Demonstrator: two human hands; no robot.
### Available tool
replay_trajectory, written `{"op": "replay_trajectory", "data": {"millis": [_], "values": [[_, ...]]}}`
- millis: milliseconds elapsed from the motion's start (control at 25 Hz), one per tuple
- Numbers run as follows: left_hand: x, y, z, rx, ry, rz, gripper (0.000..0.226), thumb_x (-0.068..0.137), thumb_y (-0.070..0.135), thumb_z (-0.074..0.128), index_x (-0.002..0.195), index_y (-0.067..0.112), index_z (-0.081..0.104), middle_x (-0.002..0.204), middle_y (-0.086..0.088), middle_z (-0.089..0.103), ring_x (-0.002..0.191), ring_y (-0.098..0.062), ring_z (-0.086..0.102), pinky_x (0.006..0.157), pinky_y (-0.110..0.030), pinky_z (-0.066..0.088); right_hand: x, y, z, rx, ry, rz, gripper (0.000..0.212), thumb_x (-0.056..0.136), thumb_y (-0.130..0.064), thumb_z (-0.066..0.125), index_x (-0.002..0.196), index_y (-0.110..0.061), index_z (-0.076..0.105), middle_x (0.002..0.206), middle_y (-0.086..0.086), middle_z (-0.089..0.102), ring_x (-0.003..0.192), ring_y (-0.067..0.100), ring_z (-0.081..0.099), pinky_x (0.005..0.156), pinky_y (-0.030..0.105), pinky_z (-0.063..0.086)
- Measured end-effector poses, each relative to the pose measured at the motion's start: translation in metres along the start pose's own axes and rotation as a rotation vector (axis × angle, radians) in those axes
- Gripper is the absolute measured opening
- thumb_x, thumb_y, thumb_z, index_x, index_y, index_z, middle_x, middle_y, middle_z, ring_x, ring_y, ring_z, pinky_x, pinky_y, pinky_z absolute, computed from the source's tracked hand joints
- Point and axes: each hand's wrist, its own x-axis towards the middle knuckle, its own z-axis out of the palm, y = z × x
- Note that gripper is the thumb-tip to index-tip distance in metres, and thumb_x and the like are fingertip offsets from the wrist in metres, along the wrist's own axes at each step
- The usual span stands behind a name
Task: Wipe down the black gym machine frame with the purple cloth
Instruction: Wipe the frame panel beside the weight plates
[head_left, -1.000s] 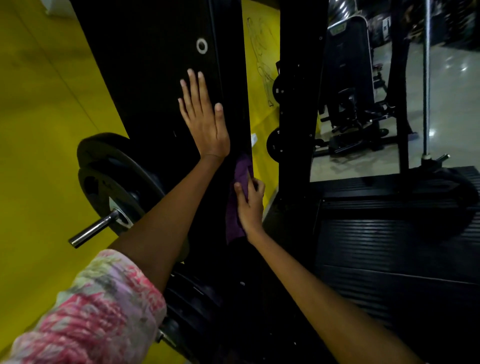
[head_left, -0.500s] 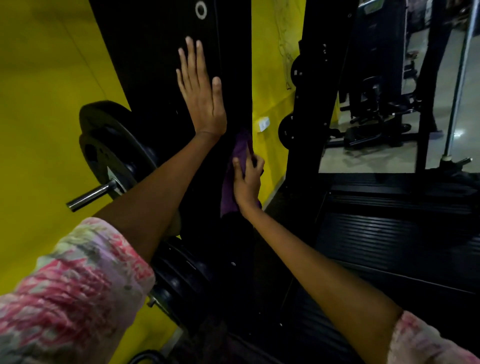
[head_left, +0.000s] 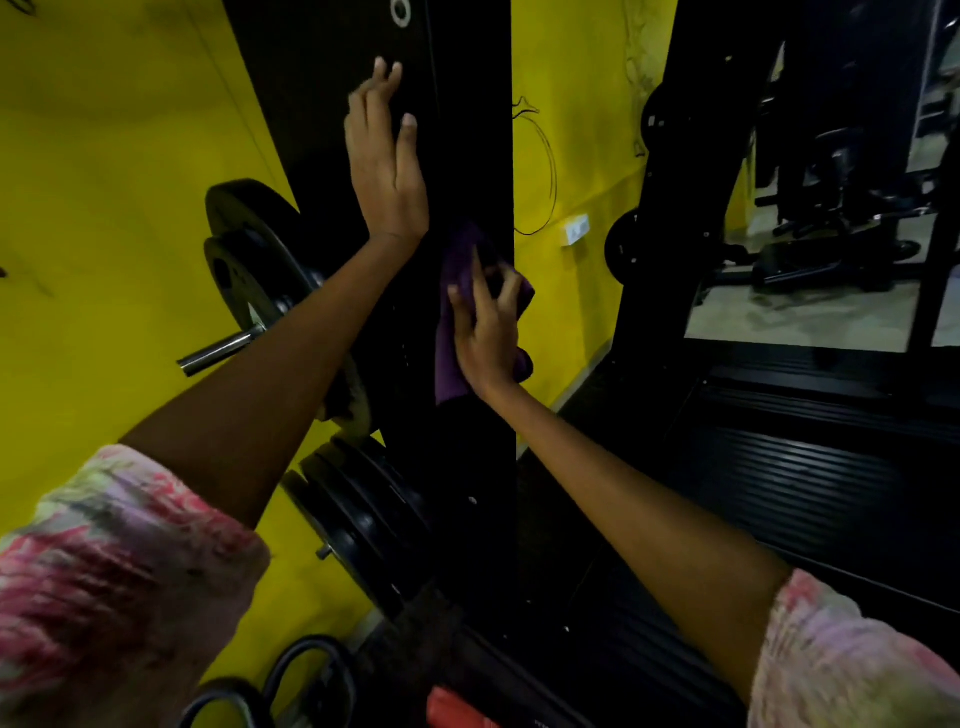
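The black gym machine frame (head_left: 467, 130) rises as a wide upright post through the middle of the view. My left hand (head_left: 384, 166) lies flat on its face, fingers straight and pointing up. Lower and to the right, my right hand (head_left: 485, 332) presses the purple cloth (head_left: 457, 270) against the post near its right edge, fingers curled over the folds. Cloth shows above, left of and right of the hand; the rest is hidden beneath the palm.
Black weight plates (head_left: 249, 270) on a steel peg (head_left: 218, 353) sit left of the post, with more plates (head_left: 363, 514) stacked lower. A yellow wall (head_left: 104, 208) is behind. Another black upright (head_left: 675, 208) and a ribbed black platform (head_left: 805, 467) lie right.
The view has tilted down slightly, showing more floor. My right hand and the cloth have slid a little along the post's right edge; the left hand stays flat on the frame.
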Motion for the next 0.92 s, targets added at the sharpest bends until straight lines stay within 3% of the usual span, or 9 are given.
{"op": "replay_trajectory", "data": {"millis": [80, 200, 280, 400, 480, 640, 720, 800, 920], "values": [[0.003, 0.007, -0.004, -0.038, -0.003, -0.062, 0.041, 0.099, 0.019, 0.036, 0.129, -0.003, 0.050, 0.125, -0.011, 0.049, 0.114, 0.016, 0.040, 0.095, -0.009, 0.033, 0.000, 0.026, -0.010, 0.014, -0.042, 0.102, 0.064, 0.092, -0.051, 0.033, 0.141, -0.012, 0.043, 0.115, 0.015, 0.041, 0.102, 0.029, 0.048, 0.082, 0.031, 0.046], [0.001, 0.014, -0.009, -0.063, -0.048, -0.111, 0.039, 0.098, 0.011, 0.037, 0.134, -0.003, 0.045, 0.128, -0.010, 0.046, 0.116, 0.015, 0.041, 0.098, -0.009, 0.033, 0.039, 0.026, -0.013, 0.162, 0.019, 0.443, 0.050, 0.099, -0.031, 0.047, 0.142, -0.006, 0.040, 0.110, 0.014, 0.037, 0.098, 0.034, 0.051, 0.092, 0.042, 0.042], [-0.002, 0.011, -0.013, -0.059, -0.106, -0.093, 0.043, 0.098, 0.008, 0.036, 0.138, -0.006, 0.038, 0.137, -0.016, 0.041, 0.127, 0.003, 0.038, 0.106, -0.014, 0.030, 0.059, -0.005, -0.008, 0.150, 0.063, 0.339, 0.048, 0.096, -0.026, 0.050, 0.138, -0.004, 0.046, 0.114, 0.022, 0.043, 0.102, 0.036, 0.051, 0.090, 0.038, 0.041], [-0.005, 0.005, -0.015, -0.002, -0.196, -0.032, 0.047, 0.097, 0.006, 0.035, 0.142, -0.007, 0.031, 0.149, -0.027, 0.029, 0.141, -0.035, 0.026, 0.117, -0.042, 0.023, 0.049, -0.018, -0.005, 0.050, 0.060, -0.024, 0.047, 0.095, -0.031, 0.048, 0.134, -0.005, 0.051, 0.115, 0.025, 0.048, 0.105, 0.035, 0.052, 0.081, 0.035, 0.048], [-0.006, 0.004, -0.014, 0.020, -0.210, -0.011, 0.047, 0.098, 0.006, 0.035, 0.143, -0.007, 0.030, 0.151, -0.028, 0.026, 0.142, -0.040, 0.021, 0.116, -0.051, 0.020, 0.044, 0.007, -0.011, -0.011, 0.041, -0.164, 0.049, 0.095, -0.036, 0.045, 0.132, -0.005, 0.054, 0.114, 0.025, 0.049, 0.105, 0.034, 0.052, 0.076, 0.039, 0.054], [-0.005, 0.002, -0.017, 0.020, -0.222, 0.014, 0.049, 0.098, 0.010, 0.035, 0.144, -0.004, 0.030, 0.153, -0.023, 0.025, 0.143, -0.035, 0.021, 0.118, -0.042, 0.020, 0.073, 0.009, -0.009, 0.119, 0.106, 0.156, 0.047, 0.095, -0.030, 0.048, 0.135, -0.006, 0.050, 0.113, 0.021, 0.047, 0.101, 0.029, 0.051, 0.082, 0.042, 0.050], [-0.001, -0.003, -0.018, 0.010, -0.243, 0.014, 0.050, 0.098, 0.013, 0.035, 0.146, -0.002, 0.028, 0.154, -0.021, 0.023, 0.144, -0.033, 0.018, 0.117, -0.034, 0.019, 0.092, -0.016, -0.005, 0.125, 0.171, 0.228, 0.050, 0.092, -0.032, 0.046, 0.133, -0.005, 0.053, 0.114, 0.022, 0.048, 0.100, 0.031, 0.052, 0.083, 0.035, 0.046], [-0.002, -0.007, -0.017, 0.010, -0.259, 0.028, 0.051, 0.099, 0.015, 0.035, 0.146, -0.001, 0.027, 0.155, -0.021, 0.021, 0.145, -0.032, 0.017, 0.116, -0.021, 0.015, 0.090, -0.030, -0.002, 0.058, 0.222, 0.050, 0.047, 0.093, -0.032, 0.048, 0.130, -0.005, 0.056, 0.113, 0.023, 0.050, 0.103, 0.030, 0.051, 0.079, 0.028, 0.044], [-0.005, -0.009, -0.011, -0.008, -0.248, 0.041, 0.056, 0.098, 0.026, 0.033, 0.147, -0.001, 0.026, 0.156, -0.021, 0.019, 0.145, -0.032, 0.015, 0.113, -0.012, 0.011, 0.073, -0.011, -0.005, -0.040, 0.181, -0.248, 0.048, 0.094, -0.034, 0.046, 0.131, -0.005, 0.055, 0.114, 0.026, 0.051, 0.107, 0.024, 0.045, 0.079, 0.031, 0.049]]}}
